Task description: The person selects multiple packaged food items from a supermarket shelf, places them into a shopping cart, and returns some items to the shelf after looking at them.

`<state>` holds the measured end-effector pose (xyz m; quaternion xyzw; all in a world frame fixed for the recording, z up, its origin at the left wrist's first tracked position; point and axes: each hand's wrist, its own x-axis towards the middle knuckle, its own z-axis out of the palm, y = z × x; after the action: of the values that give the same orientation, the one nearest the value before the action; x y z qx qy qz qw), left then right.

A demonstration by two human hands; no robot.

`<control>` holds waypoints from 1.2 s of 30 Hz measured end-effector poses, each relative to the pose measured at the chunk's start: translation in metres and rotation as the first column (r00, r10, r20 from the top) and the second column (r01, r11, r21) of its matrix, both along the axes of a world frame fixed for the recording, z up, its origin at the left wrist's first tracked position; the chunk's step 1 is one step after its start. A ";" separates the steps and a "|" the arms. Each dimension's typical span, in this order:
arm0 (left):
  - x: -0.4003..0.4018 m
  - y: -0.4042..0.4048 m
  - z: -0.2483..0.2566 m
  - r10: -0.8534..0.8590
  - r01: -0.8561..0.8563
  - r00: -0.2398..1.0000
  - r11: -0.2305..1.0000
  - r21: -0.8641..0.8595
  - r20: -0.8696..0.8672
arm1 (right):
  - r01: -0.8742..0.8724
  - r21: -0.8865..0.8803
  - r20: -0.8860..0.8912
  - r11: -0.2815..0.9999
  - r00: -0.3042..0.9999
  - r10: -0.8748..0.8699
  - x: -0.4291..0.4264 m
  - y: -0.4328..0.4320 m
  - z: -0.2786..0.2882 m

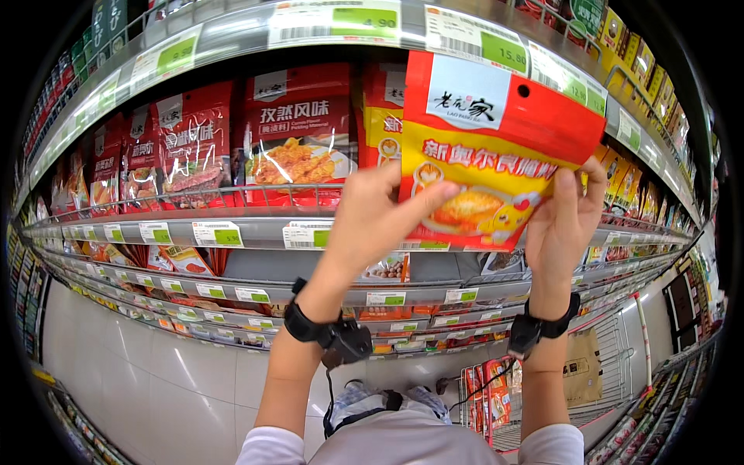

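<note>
A red and yellow seasoning pouch [482, 151] is held up before the shelf, tilted slightly, its printed front towards me. My left hand [386, 212] grips its left side, thumb across the front and fingers hidden behind. The lower right part is held by my right hand [567, 212], with the thumb near the edge. Behind the pouch, a similar red and yellow pouch [381, 116] partly shows on the shelf. To the left stand a dark red cumin-flavour marinade pouch [299, 145] and a red pouch with a meat picture [195, 151]. Black devices are strapped to both wrists.
A wire rail [279, 192] fronts the pouch shelf, above a strip of price tags [216, 233]. Lower shelves hold more packets. A shopping cart [610, 349] at the lower right carries a brown paper bag [583, 369] and red packets [488, 395]. Pale floor tiles [174, 372] lie below.
</note>
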<state>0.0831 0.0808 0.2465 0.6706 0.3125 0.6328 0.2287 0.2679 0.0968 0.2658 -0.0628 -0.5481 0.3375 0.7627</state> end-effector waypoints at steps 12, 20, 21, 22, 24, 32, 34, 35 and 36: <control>0.115 0.001 -0.089 -0.107 0.059 0.984 0.951 -0.303 -0.142 | 0.239 -0.517 0.667 0.822 0.714 0.212 0.109 -0.072 -0.091; 0.215 -0.006 -0.166 -0.463 0.706 0.703 0.361 -0.610 0.540 | -0.077 -0.659 0.350 0.748 0.849 0.395 0.199 -0.107 -0.144; 0.227 -0.020 -0.142 -0.391 0.774 0.625 0.197 -0.602 0.676 | -0.296 -0.643 0.175 0.706 0.841 0.512 0.208 -0.109 -0.148; 0.231 -0.021 -0.158 -0.431 0.861 0.444 -0.037 -0.507 0.785 | -0.252 -0.655 0.174 0.713 0.868 0.466 0.217 -0.113 -0.154; 0.244 -0.026 -0.172 -0.321 0.883 -0.013 -0.447 -0.140 0.947 | -0.039 -0.734 0.240 0.678 0.919 0.312 0.234 -0.120 -0.168; 0.302 -0.041 -0.202 0.264 0.427 -0.335 -0.813 0.396 0.904 | 0.092 -0.759 0.170 0.644 0.984 0.061 0.268 -0.133 -0.193; 0.310 -0.045 -0.210 0.300 0.366 -0.343 -0.830 0.421 0.890 | 0.160 -0.758 0.193 0.632 0.981 -0.018 0.270 -0.133 -0.192; 0.316 -0.047 -0.212 0.295 0.377 -0.335 -0.828 0.414 0.895 | 0.192 -0.758 0.204 0.623 0.978 -0.054 0.273 -0.134 -0.193; 0.320 -0.049 -0.214 0.291 0.390 -0.330 -0.824 0.410 0.898 | 0.197 -0.768 0.228 0.609 0.973 -0.027 0.279 -0.135 -0.196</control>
<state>0.4029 0.0315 0.0327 -0.0591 -0.2012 -0.1364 0.9682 0.5469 -0.0383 0.0697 -0.4570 -0.4112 0.4867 0.6206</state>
